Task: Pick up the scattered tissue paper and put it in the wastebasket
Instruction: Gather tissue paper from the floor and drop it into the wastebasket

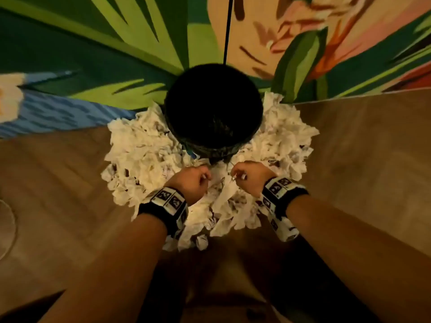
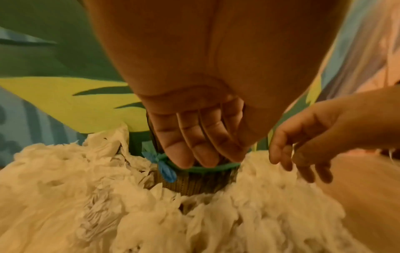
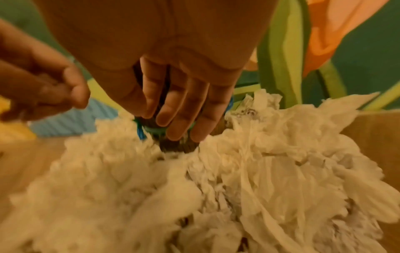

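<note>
**Tissue cleanup: barely started, both hands hovering over the pile**

So the crumpled white tissue paper (image 1: 144,157) is heaped all around the base of the dark round woven wastebasket (image 1: 213,108), on both sides and in front of it, sitting on the brown wooden floor (image 1: 363,141) right against the wall with the big green leaf mural (image 1: 93,54). The basket looks dark inside, and I can't make out any tissue in there, so I'd say we're at the very first grab.

My left hand (image 1: 192,180) and right hand (image 1: 248,177) are both down low in front of the basket, close together, arms reaching straight forward. On the wrist views the left fingers (image 2: 188,145) hang loosely down, relaxed and holding nothing, tips just above the basket's teal ribbon band (image 2: 207,166). Right fingers (image 3: 184,109) are the same, slack and empty, just over the pile.

Next move, I reckon: drop both hands into the heap, scoop a big bunch, lift it over the rim. It's fluffy stuff, so loose bits may fall.
</note>
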Demonstrator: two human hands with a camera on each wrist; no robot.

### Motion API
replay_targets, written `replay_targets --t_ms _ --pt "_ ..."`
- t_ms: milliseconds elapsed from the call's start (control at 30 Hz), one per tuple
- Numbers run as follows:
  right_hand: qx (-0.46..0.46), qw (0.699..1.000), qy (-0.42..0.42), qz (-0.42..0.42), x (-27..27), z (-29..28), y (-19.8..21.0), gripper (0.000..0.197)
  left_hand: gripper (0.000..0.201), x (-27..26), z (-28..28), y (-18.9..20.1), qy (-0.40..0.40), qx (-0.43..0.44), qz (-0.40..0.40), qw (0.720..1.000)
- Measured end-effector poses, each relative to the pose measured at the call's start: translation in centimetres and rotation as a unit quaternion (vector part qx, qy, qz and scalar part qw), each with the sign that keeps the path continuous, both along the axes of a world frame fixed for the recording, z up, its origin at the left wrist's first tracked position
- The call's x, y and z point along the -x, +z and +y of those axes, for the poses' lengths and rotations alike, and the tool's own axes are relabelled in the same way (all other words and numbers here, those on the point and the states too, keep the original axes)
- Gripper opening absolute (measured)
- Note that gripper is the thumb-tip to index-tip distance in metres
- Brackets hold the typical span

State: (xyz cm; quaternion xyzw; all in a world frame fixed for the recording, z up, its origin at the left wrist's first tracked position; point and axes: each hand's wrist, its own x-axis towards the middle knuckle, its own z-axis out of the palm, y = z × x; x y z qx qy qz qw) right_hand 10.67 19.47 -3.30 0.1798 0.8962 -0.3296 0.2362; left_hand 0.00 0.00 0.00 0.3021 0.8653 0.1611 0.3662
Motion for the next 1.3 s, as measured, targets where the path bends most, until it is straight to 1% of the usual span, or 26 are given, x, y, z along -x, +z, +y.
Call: replay_targets --t_ms 67,100,133,233,300,367,433,500,567,633,733,833,933,967,1033,1100,1133,1200,1233,1267,1300 --pt "-0.06 0.995 0.068 -0.033 0.0 -0.4 -3.5 0.033 0.022 0.0 0.3 -3.9 -0.044 0.045 0.037 0.997" --pt "-0.083 0.991 0.101 -0.032 -0.1 -0.5 -5.2 0.036 0.023 0.1 0.4 -5.7 -0.063 0.057 0.049 0.995" --pt "-0.101 0.985 0.129 -0.046 -0.3 -0.8 -6.7 0.04 0.024 -0.1 0.4 -7.3 -0.069 0.08 0.045 0.993" --pt "-0.13 0.969 0.211 -0.026 -0.4 -0.5 -10.2 0.047 0.027 0.4 1.2 -11.3 -0.049 0.079 0.07 0.993" --pt "-0.136 0.963 0.233 -0.026 0.0 -0.2 -11.3 0.042 0.033 0.5 1.8 -13.0 -0.016 0.08 0.097 0.992" --pt "-0.126 0.966 0.224 -0.026 0.3 0.1 -11.8 0.032 0.042 0.3 2.5 -14.2 0.014 0.082 0.121 0.989" --pt "-0.096 0.977 0.189 -0.023 0.7 0.6 -11.7 0.027 0.052 -0.2 3.0 -14.8 0.03 0.091 0.162 0.982" --pt "-0.059 0.986 0.156 -0.018 1.0 0.8 -11.4 0.025 0.056 -0.7 3.1 -15.0 0.031 0.109 0.196 0.974" --pt "-0.029 0.99 0.137 -0.007 1.3 0.7 -11.0 0.024 0.048 -0.7 3.0 -15.0 0.034 0.108 0.199 0.973" --pt "0.002 0.995 0.097 0.004 1.4 0.4 -10.5 0.022 0.035 -0.5 2.8 -14.7 0.052 0.087 0.177 0.979" --pt "0.012 0.997 0.062 0.033 1.3 0.0 -9.8 0.018 0.022 -0.3 2.3 -14.4 0.059 0.064 0.164 0.983" --pt "0.036 0.997 0.025 0.063 0.9 -0.1 -9.4 0.014 0.016 -0.6 1.6 -14.3 0.066 0.037 0.152 0.985" --pt "0.028 0.991 0.005 0.128 0.3 0.7 -9.1 0.008 0.013 -0.3 0.9 -14.1 0.088 -0.037 0.137 0.986" --pt "0.034 0.987 -0.019 0.154 0.1 1.0 -9.1 0.008 0.014 -0.3 0.7 -13.9 0.097 -0.07 0.131 0.984" --pt "0.059 0.976 -0.085 0.191 -0.2 1.7 -8.8 0.017 0.017 -0.3 0.2 -13.3 0.115 -0.14 0.118 0.976" --pt "0.088 0.961 -0.164 0.204 -0.2 2.1 -8.3 0.024 0.018 -0.3 -0.1 -12.5 0.141 -0.206 0.109 0.962" --pt "0.114 0.948 -0.212 0.208 -0.1 2.3 -8.1 0.022 0.017 -0.3 -0.3 -12.2 0.156 -0.236 0.103 0.953" --pt "0.19 0.905 -0.316 0.211 0.0 2.4 -7.4 0.011 0.014 -0.1 -0.6 -11.6 0.197 -0.278 0.093 0.936" --pt "0.218 0.886 -0.353 0.206 0.0 2.5 -7.0 0.015 0.014 0.0 -0.8 -11.4 0.228 -0.292 0.082 0.925" --pt "0.23 0.877 -0.37 0.204 0.0 2.5 -6.8 0.027 0.016 0.0 -1.0 -11.1 0.262 -0.305 0.067 0.913" --pt "0.23 0.875 -0.374 0.205 0.0 2.5 -6.6 0.037 0.02 0.2 -1.1 -10.8 0.292 -0.321 0.047 0.9"
